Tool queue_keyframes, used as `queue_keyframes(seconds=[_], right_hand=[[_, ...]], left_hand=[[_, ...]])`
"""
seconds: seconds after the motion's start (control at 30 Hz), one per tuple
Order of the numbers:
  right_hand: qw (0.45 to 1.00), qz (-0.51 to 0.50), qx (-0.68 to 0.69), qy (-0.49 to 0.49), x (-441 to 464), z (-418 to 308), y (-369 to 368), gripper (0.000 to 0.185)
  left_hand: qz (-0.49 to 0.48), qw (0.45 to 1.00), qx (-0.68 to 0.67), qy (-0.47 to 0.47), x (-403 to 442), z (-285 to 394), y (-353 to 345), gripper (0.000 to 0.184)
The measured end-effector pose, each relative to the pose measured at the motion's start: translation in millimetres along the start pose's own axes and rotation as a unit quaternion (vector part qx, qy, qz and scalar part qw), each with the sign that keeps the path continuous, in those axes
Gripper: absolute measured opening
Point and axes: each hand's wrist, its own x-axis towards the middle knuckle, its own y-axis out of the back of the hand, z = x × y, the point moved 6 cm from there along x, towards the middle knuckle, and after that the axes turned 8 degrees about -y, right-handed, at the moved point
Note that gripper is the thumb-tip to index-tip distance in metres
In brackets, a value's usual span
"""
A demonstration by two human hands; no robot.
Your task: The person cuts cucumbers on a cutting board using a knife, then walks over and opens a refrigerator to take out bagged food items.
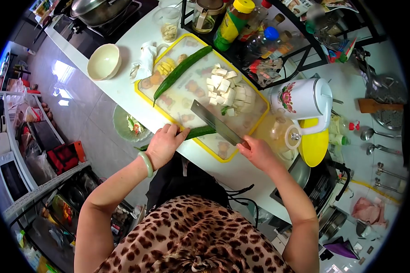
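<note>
Fingers (171,129) of the left hand (163,145) clamp a slender green cucumber (201,132); the right hand (257,154) clamps a rectangular steel cleaver (216,123).

L hand (165,143) holding cuke (200,132), R hand (257,154) w/ knife (217,123); 2nd cuke (182,73) & white cubes (228,91) on bd (180,102).

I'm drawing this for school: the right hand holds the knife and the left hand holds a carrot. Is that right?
Not quite: the left hand holds a green cucumber, not a carrot, as the head view shows. The right hand does hold the knife.
</note>
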Motion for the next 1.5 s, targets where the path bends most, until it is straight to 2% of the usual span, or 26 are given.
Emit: queue_keyframes(seconds=[0.17, 0.2, 0.3, 0.37, 0.47, 0.5, 0.67, 0.87, 1.2, 1.4, 1.5], right_hand=[[0.997, 0.041, -0.057, 0.024, 21, -4, -33, 0.026], [0.997, 0.058, -0.032, 0.029, 23, -5, -35, 0.027], [0.992, 0.102, 0.064, 0.039, 25, 1, -36, 0.028], [0.98, 0.118, 0.154, 0.04, 32, 15, -27, 0.029], [0.973, 0.102, 0.208, -0.016, 21, 12, 3, 0.03], [0.974, 0.073, 0.207, -0.047, 19, 17, 7, 0.029], [0.987, 0.077, 0.142, 0.002, 4, 8, 15, 0.027], [0.995, 0.024, 0.094, -0.017, -2, 7, 3, 0.03], [0.999, -0.005, 0.041, 0.017, 5, 3, 1, 0.03], [0.999, -0.033, -0.002, -0.007, 29, -6, -21, 0.029], [0.998, 0.039, 0.048, 0.027, 33, 1, -38, 0.03]], left_hand=[[0.035, 0.999, 0.009, 0.01, 0, 3, 3, 0.053], [0.048, 0.999, 0.016, 0.011, 0, 3, 2, 0.053], [-0.019, 0.999, 0.006, 0.036, -2, -2, -6, 0.054], [-0.005, 0.999, 0.031, 0.032, 4, -6, -4, 0.055], [-0.009, 0.998, 0.048, 0.045, 19, -9, 3, 0.061], [-0.009, 0.998, 0.031, 0.058, 22, -10, 1, 0.062], [-0.003, 0.995, -0.083, 0.051, 15, -9, -6, 0.056], [0.01, 0.991, -0.123, 0.054, -1, 1, -11, 0.054], [0.034, 0.994, -0.101, 0.034, -3, -3, -17, 0.054], [0.039, 0.993, -0.101, 0.043, -3, -3, -17, 0.053], [0.042, 0.995, -0.082, 0.039, -2, 0, -16, 0.053]])
